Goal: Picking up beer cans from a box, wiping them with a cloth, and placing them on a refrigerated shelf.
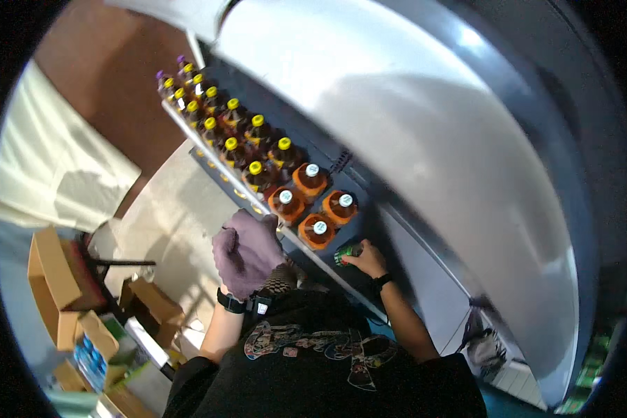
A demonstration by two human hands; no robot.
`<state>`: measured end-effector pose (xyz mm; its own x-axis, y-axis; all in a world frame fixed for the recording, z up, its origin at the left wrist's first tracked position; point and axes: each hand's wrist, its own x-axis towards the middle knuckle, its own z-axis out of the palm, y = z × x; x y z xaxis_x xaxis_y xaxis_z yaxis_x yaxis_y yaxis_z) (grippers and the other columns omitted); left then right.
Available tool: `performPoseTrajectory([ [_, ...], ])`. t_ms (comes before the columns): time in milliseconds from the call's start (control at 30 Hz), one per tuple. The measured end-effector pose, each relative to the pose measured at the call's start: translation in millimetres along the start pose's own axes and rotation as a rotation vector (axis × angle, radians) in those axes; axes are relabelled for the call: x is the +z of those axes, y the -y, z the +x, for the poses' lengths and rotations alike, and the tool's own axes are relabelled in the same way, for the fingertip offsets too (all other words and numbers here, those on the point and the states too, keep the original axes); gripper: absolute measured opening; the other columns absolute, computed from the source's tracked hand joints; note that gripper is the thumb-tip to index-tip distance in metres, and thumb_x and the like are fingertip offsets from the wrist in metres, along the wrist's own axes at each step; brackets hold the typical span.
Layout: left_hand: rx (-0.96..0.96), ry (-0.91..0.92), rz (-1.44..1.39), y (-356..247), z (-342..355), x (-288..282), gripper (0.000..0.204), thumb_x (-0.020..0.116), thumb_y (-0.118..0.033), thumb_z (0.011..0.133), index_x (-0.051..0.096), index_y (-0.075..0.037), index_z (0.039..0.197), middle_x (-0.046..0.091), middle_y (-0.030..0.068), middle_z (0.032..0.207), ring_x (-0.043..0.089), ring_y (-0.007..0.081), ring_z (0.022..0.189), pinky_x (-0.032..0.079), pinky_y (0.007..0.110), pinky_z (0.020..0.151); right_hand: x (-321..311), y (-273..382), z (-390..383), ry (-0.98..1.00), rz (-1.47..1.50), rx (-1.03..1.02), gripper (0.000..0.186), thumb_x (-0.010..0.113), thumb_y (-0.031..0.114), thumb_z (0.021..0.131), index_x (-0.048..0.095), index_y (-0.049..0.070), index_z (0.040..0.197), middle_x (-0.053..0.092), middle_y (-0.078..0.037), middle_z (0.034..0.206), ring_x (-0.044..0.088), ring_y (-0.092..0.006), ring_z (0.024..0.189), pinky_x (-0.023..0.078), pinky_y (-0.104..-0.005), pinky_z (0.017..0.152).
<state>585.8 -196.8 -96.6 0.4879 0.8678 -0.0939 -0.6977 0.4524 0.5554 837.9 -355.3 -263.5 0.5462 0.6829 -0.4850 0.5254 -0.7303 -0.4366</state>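
Note:
A bunched mauve cloth (246, 254) wraps my left hand (238, 284) in front of the shelf's front rail. The cloth hides most of the fingers, which seem closed in it. On the dark shelf (373, 233), my right hand (369, 260) has its fingers around a small green can (346, 255). This can sits just right of several orange-labelled bottles with white caps, among them the nearest bottle (318, 231). Further left stand two rows of dark drink bottles with yellow caps (256, 169), and purple-capped bottles (161, 76) are at the far left end.
A metal rail (219, 161) runs along the shelf's front edge. Above the shelf curves a large white panel (397, 104). Open cardboard boxes (56, 285) and blue-topped packs (90, 359) are at lower left. A dark bag (484, 345) lies at lower right.

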Motion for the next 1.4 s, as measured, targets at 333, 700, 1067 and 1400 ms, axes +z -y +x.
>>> performPoseTrajectory([
  [333,0.668,-0.437,1.541,17,-61,-42,0.019,0.05,-0.022,0.089,0.047,-0.007,0.078,0.048,0.0046,0.07,0.048,0.0166,0.064,0.033,0.029,0.056,14,8,18,0.063,-0.167,-0.138,0.081,0.076,0.052,0.062,0.049,-0.005,0.113,0.063,-0.026,0.1,0.062,-0.0394,0.093,0.05,-0.0464,0.077],
  [700,0.57,-0.492,1.268,6,-84,-40,0.027,0.044,-0.029,0.092,0.051,-0.004,0.081,0.054,0.0084,0.077,0.05,0.0188,0.068,0.04,0.028,0.059,28,40,6,0.061,-0.43,-0.123,0.094,0.068,0.059,0.067,0.04,-0.008,0.127,0.065,-0.022,0.095,0.065,-0.0349,0.088,0.051,-0.0435,0.074],
  [1067,0.145,-0.276,0.689,-32,-57,-79,0.047,0.036,-0.042,0.088,0.051,0.001,0.099,0.057,0.0178,0.096,0.055,0.0259,0.082,0.045,0.034,0.073,9,76,-18,0.064,-0.406,-0.157,0.06,0.066,0.047,0.075,0.055,0.001,0.111,0.065,-0.021,0.089,0.064,-0.0341,0.086,0.05,-0.0443,0.072],
  [1400,0.142,-0.105,0.047,-118,2,-91,0.041,0.034,-0.04,0.088,0.048,-0.001,0.087,0.057,0.0162,0.083,0.055,0.0223,0.076,0.045,0.031,0.069,9,209,-30,0.147,-0.161,-0.477,0.033,0.066,0.036,0.079,0.062,0.004,0.084,0.064,-0.014,0.073,0.063,-0.0301,0.069,0.047,-0.0381,0.06],
])
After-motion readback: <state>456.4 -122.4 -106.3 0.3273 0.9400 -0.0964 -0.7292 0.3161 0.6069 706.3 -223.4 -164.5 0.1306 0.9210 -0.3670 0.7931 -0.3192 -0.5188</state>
